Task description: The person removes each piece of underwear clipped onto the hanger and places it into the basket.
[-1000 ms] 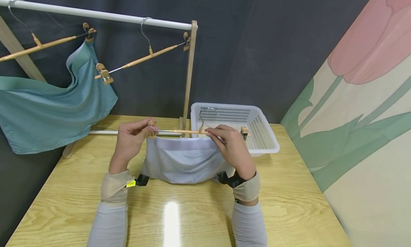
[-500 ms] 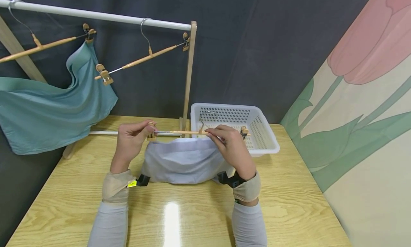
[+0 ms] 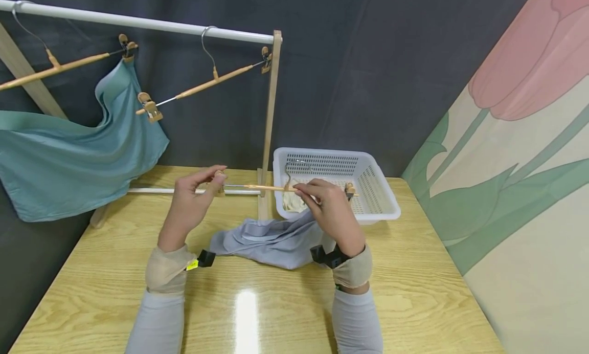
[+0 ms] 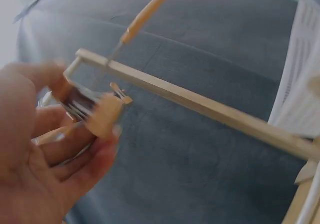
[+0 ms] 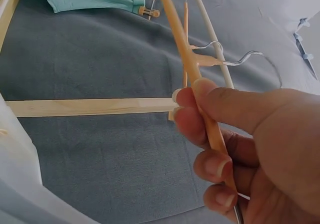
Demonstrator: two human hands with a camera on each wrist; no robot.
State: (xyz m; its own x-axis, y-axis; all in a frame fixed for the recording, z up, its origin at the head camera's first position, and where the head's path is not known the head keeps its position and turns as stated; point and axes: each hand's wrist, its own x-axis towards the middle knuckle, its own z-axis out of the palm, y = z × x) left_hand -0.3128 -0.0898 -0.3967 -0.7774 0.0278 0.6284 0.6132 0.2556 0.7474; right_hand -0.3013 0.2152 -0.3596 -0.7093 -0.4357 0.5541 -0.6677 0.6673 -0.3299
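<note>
My left hand [image 3: 189, 205] pinches the left clip [image 4: 105, 115] of a wooden clip hanger [image 3: 269, 188]; in the left wrist view the clip is blurred. My right hand [image 3: 336, 216] holds the hanger's bar between thumb and fingers, just right of its hook, as the right wrist view shows on the bar [image 5: 180, 39]. The right clip [image 3: 349, 190] sticks out beyond that hand. Crumpled below the hanger is a grey-blue cloth garment [image 3: 271, 241], apart from the left clip. Its right end goes behind my right hand, so I cannot tell whether the right clip holds it.
A white perforated basket [image 3: 391, 203] with pale cloth [image 3: 293, 203] in it stands behind the hanger. At the back left is a rack with a white rail [image 3: 138, 20]. From it hang a bare clip hanger [image 3: 198, 88] and another hanger with a teal garment [image 3: 92, 159].
The grey-blue garment's left end has come away from the left clip and dropped into folds on the table. My left hand has risen slightly with the clip; the right hand has stayed put.
</note>
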